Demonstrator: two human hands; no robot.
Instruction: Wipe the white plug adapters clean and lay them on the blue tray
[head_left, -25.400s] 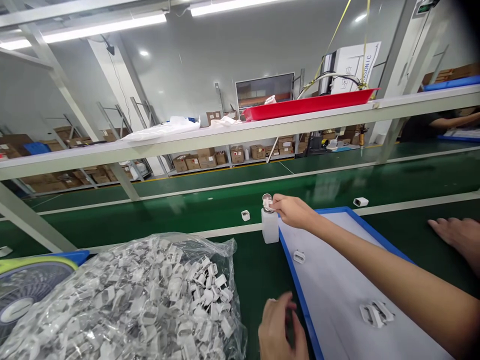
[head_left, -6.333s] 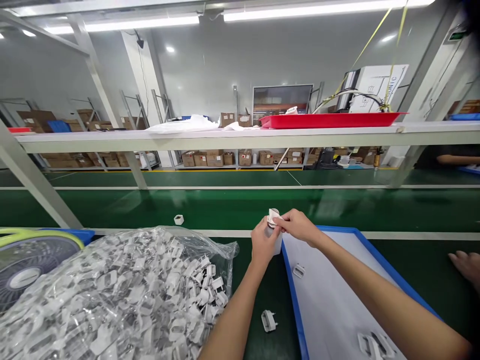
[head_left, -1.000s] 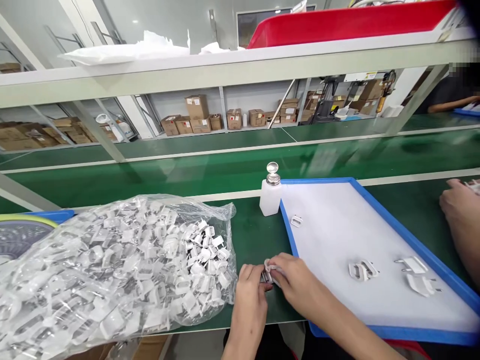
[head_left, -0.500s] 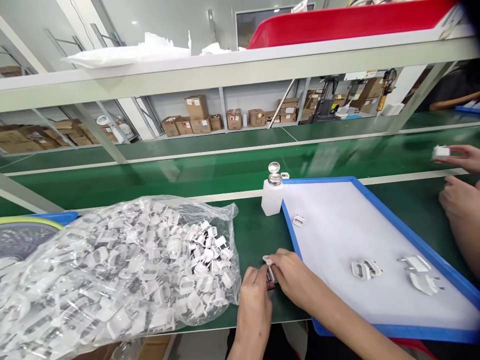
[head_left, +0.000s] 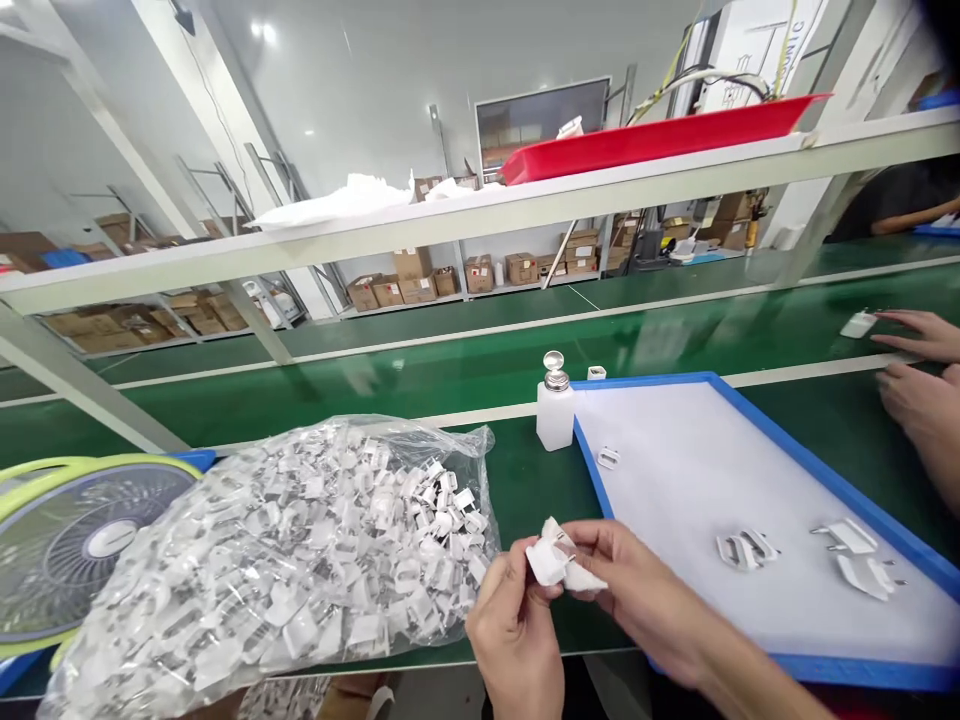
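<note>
My left hand is closed on a white plastic plug piece, held over the table's front edge. From the right, my right hand pinches a crumpled white cloth or tissue against that piece. Left of my hands lies a large clear bag full of similar white plug pieces, its open end facing them. On the right, a blue-rimmed tray with a white lining holds several plug pieces, among them a pair with pins and a small frame piece.
A white pump bottle stands by the tray's back left corner. At the far left is a green-rimmed fan. A red tray sits on the shelf above. Another person's hands are at the right, near a white piece on the green belt.
The view has tilted up and shifted left, showing more of the fan. My hands now hold the plug piece higher, with white cloth showing around it. The other person's hand has released a white piece.
</note>
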